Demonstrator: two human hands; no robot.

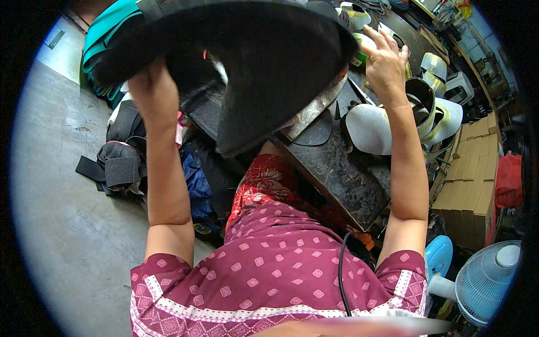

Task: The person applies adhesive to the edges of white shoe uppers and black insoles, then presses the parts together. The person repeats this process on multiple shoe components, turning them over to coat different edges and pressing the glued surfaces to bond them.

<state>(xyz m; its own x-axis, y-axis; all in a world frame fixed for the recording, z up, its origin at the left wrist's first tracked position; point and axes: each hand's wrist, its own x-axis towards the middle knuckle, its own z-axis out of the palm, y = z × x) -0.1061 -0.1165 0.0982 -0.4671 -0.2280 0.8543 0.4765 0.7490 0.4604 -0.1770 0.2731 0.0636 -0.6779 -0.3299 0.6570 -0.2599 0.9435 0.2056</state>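
Note:
A large, floppy black sheet (pixel 275 73), perhaps fabric or foam, spans the space in front of me, its outline blurred. My left hand (pixel 154 92) is raised at its left part and grips it; the fingertips are hidden behind the material. Beside the sheet's right edge is my right hand (pixel 386 67), its fingers stretched and apart, and the thumb comes close to that edge. Whether the thumb touches the sheet I cannot tell. Below the right hand, a pale, rounded, curved piece (pixel 370 129) lies on the dark worktable (pixel 359 185).
More curved white and yellowish pieces (pixel 438 121) stand at the table's right. Stacked cardboard (pixel 469 168) and a blue fan (pixel 485 283) are farther right. On the left, a bundle of dark cloth (pixel 120 157) lies on the grey floor (pixel 67 224), below teal fabric (pixel 104 39).

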